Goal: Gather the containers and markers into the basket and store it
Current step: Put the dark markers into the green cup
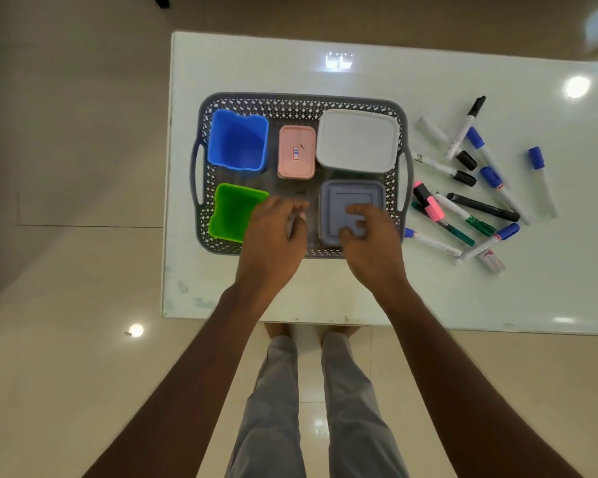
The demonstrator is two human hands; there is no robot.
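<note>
Container sits in basket, gripped by right hand.

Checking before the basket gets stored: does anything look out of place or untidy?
Yes. The markers lie scattered at all angles on the table right of the basket, none visibly inside it. The containers in the basket sit upright.

Grey lattice basket holds blue, green bins — pink, white boxes.
</note>
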